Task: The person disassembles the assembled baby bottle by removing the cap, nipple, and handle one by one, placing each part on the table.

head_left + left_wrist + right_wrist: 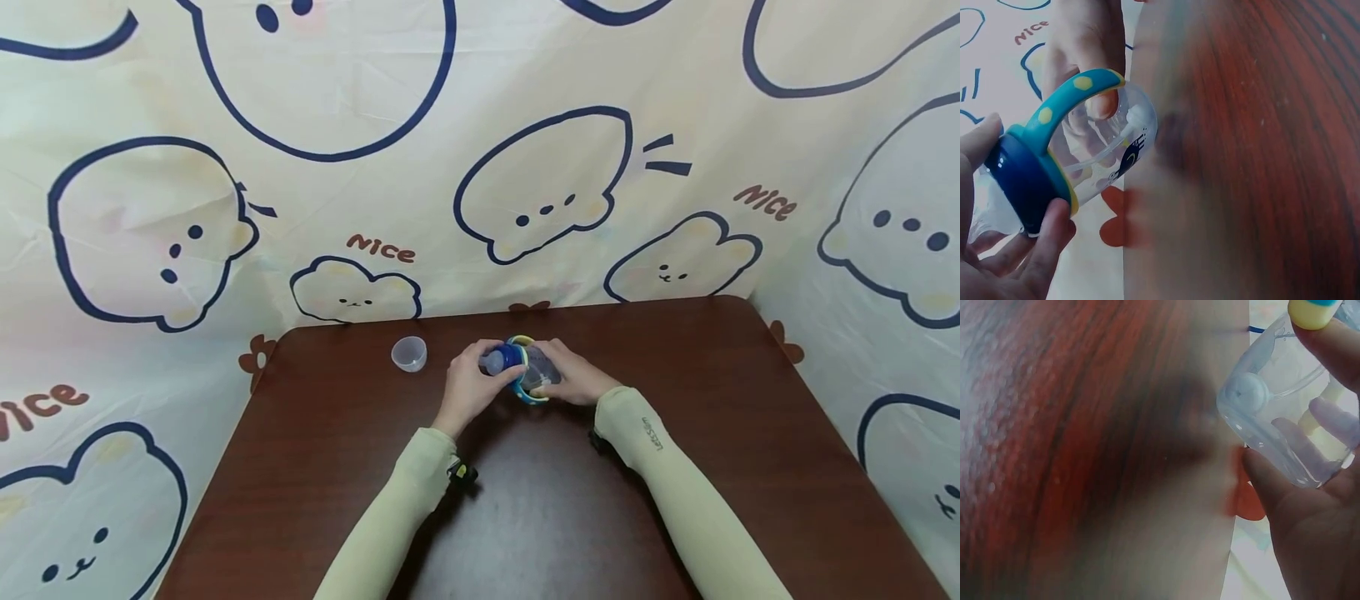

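A clear baby bottle (542, 369) is held on its side between both hands over the back middle of the table. Its screw collar (1025, 181) is dark blue, and its teal handles (1060, 103) carry yellow spots. Inside runs a straw with a round white weight (1247, 394) at its end. My left hand (468, 385) pinches the collar between thumb and fingers, at the spout end. My right hand (579, 377) grips the clear body from the other side, with fingers showing through the plastic in the right wrist view.
A small translucent cup-shaped cap (408, 354) stands on the dark brown wooden table (525, 517), left of the hands. Behind the table's back edge hangs a pale curtain (390, 200) with cartoon outlines; it also covers both sides.
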{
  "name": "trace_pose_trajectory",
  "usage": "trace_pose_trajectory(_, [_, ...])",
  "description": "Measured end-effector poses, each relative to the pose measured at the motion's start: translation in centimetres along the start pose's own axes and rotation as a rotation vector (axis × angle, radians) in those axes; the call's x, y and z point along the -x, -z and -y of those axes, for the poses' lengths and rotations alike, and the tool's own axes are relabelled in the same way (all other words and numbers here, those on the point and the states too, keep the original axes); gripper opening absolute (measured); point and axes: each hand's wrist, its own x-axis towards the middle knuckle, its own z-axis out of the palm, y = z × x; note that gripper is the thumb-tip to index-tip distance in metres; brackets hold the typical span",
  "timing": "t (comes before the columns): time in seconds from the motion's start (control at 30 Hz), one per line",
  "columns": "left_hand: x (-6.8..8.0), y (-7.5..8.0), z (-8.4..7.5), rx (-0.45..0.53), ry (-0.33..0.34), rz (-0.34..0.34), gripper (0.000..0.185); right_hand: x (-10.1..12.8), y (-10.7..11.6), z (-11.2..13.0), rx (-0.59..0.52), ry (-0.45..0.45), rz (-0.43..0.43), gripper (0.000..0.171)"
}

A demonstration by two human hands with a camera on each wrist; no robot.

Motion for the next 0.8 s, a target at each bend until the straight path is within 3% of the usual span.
trace_pose_trajectory(0.2, [0.1,0.5,0.1,-0.001,0.000,0.063,0.076,0.1,0.0,0.0,-0.005,-0.027,0.005,0.083])
trace_pose_trajectory(0.33, [0.1,1.1,0.4,0.020,-0.034,0.108,0.080,0.0,0.1,0.1,-0.011,-0.029,0.003,0.084])
trace_pose_trajectory(0.6, [-0.1,1.6,1.0,0.052,-0.098,0.173,0.077,0.0,0.2,0.3,-0.010,-0.041,0.008,0.085])
trace_pose_trajectory(0.8, [0.0,1.7,1.1,0.046,-0.103,0.185,0.072,0.1,0.1,0.2,-0.018,-0.045,0.008,0.084])
